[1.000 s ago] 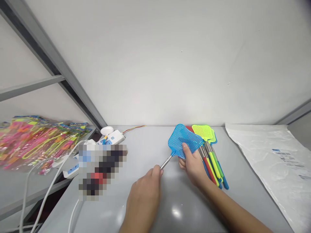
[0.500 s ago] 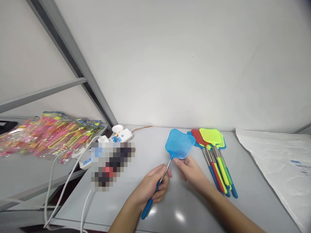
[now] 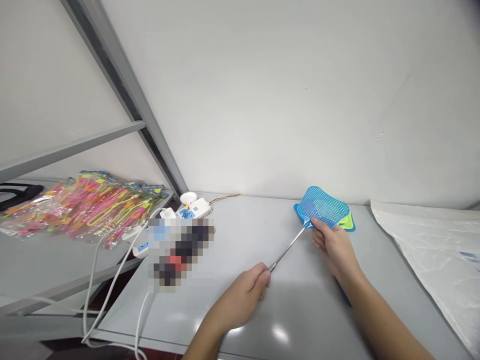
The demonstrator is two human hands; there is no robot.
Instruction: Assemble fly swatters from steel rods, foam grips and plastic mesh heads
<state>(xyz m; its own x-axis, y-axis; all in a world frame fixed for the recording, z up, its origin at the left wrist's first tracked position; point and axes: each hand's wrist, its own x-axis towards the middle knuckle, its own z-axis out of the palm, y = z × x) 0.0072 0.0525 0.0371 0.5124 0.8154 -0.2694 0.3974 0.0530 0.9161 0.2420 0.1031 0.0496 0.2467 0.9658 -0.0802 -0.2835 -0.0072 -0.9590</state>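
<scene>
A blue fly swatter (image 3: 325, 206) with a thin metal telescopic rod stretches diagonally between my two hands. Its handle end is wrapped in the closed fingers of my left hand (image 3: 243, 295), which hide the grip. At the base of its mesh head, my right hand (image 3: 333, 247) pinches the neck between thumb and fingers. Behind the mesh lies the pile of other fly swatters (image 3: 348, 221); a yellow-green head and blue edges peek out, while my right hand and forearm cover most of the handles.
At the left, bagged pink and yellow items (image 3: 112, 202) lie on a shelf. A power strip (image 3: 195, 209) with white cables (image 3: 112, 280) and a blurred-out patch (image 3: 183, 255) sit on the grey table (image 3: 232, 235). White plastic sheeting (image 3: 423, 250) covers the right side.
My right hand has moved right and away with the swatter's head, drawing out the metal rod. The head now overlaps the pile. My left hand has shifted slightly right and nearer. The view has turned a little.
</scene>
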